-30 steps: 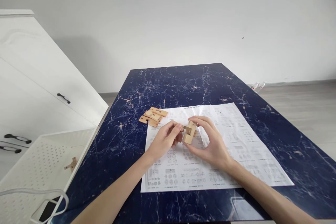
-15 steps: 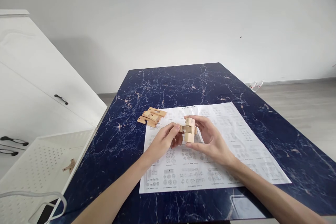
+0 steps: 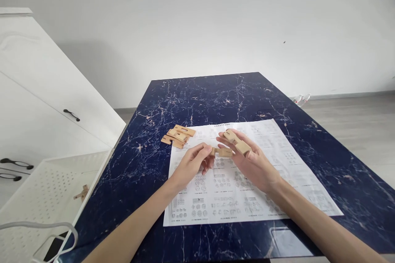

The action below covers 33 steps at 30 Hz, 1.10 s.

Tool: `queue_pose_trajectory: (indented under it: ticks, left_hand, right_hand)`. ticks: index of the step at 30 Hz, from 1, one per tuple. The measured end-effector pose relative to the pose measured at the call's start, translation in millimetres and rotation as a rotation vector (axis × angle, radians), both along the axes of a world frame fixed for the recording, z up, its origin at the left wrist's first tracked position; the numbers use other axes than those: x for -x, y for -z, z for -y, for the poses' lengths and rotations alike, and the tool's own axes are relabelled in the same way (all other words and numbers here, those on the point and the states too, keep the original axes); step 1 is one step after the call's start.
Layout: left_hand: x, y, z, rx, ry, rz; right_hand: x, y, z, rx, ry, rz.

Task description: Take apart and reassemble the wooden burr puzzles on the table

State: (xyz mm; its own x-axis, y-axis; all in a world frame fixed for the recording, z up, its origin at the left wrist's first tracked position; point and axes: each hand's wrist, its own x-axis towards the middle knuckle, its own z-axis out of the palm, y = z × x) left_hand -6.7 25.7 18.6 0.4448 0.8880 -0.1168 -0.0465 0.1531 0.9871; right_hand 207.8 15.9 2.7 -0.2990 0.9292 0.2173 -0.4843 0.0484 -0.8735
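Note:
My left hand (image 3: 195, 160) is closed, pinching one end of a notched wooden puzzle piece (image 3: 226, 153) that points right. A thicker notched wooden block (image 3: 242, 147) with a dark mark on its end rests tilted in my right hand (image 3: 257, 168), between thumb and fingers. The two pieces lie close together, the left one just below the right one; whether they touch I cannot tell. Both hands are above a printed paper sheet (image 3: 228, 209) covered with small diagrams. Several flat, numbered wooden pieces (image 3: 179, 135) lie overlapping at the sheet's upper left corner.
The sheet lies on a dark blue marbled table (image 3: 203, 98). To the left are a white cabinet (image 3: 40, 86) with black handles and a lower white perforated surface (image 3: 46, 193) holding a small wooden piece (image 3: 82, 193) and a grey cable (image 3: 40, 226). A pale wall stands behind.
The two wooden pieces were crossed, one through the other's notch; now they are separated. My right hand has turned its block from upright to tilted. My left hand has hardly moved.

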Motion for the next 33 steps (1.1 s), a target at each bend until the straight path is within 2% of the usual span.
queue_pose_trajectory:
  ticks: [5, 8, 14, 16, 19, 22, 25, 29, 31, 33]
  left_hand:
    - [2.6, 4.0, -6.7, 0.131, -0.066, 0.291]
    - [4.0, 2.8, -9.7, 0.235, -0.044, 0.438]
    - [4.3, 0.0, -6.5, 0.281, 0.130, 0.366]
    - [4.3, 0.7, -5.5, 0.278, 0.163, 0.325]
    - [5.1, 1.0, -6.5, 0.264, 0.114, 0.307]
    - [8.2, -2.2, -9.9, 0.160, -0.012, 0.284]
    - [14.3, -8.2, -12.9, -0.085, -0.212, 0.181]
    - [25.8, -14.4, -16.0, -0.444, -0.543, -0.192]
    - [32.1, -14.2, -19.7, -0.557, -0.674, -0.388]
    - [38.5, -11.1, -26.0, -0.621, -0.735, -0.512]
  right_hand:
    - [-1.4, 2.7, -2.5, 0.057, 0.088, 0.081]
    - [0.3, 2.1, -2.0, 0.003, 0.105, 0.194]
    - [7.6, 2.3, 2.2, -0.264, 0.137, 0.499]
    - [9.0, 3.3, 3.3, -0.297, 0.144, 0.568]
    - [9.5, 5.4, 3.4, -0.303, 0.143, 0.575]
    - [8.6, 7.6, 2.5, -0.293, 0.142, 0.543]
    - [7.6, 8.3, 2.4, -0.269, 0.142, 0.559]
    - [7.6, 6.0, 3.6, -0.262, 0.145, 0.590]
    - [7.9, 4.4, 4.1, -0.271, 0.153, 0.607]
    - [8.1, 3.1, 4.4, -0.272, 0.157, 0.626]
